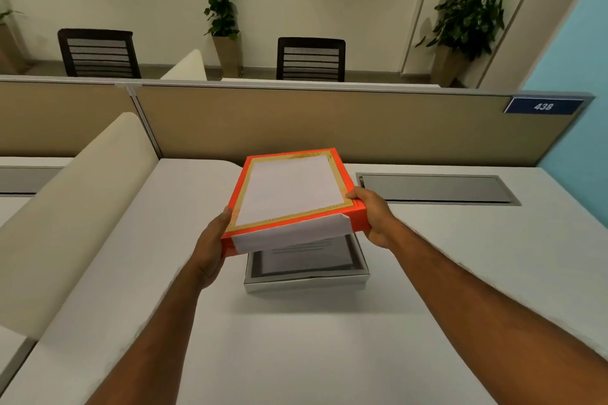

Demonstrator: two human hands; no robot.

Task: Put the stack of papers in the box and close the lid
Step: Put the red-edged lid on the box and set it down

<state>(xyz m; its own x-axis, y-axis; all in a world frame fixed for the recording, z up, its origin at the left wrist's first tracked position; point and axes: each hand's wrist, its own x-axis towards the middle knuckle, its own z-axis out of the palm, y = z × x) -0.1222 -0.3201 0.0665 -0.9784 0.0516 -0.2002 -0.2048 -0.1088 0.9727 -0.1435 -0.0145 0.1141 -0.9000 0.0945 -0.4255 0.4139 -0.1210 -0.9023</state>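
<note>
An orange lid (pixel 289 194) with a gold border and a white panel on top hangs tilted in the air above the box. My left hand (pixel 210 243) grips its near left corner and my right hand (pixel 371 210) grips its near right corner. Below it on the desk sits the open grey box (pixel 306 283), with the stack of papers (pixel 306 256) lying inside it, printed lines showing on the top sheet. The lid hides the far part of the box and papers.
The white desk (pixel 296 339) is bounded by a tan partition (pixel 329 125) at the back and a cream divider (pixel 75 207) on the left. A grey cable hatch (pixel 437 189) lies at the right rear. Chairs and potted plants stand beyond the partition.
</note>
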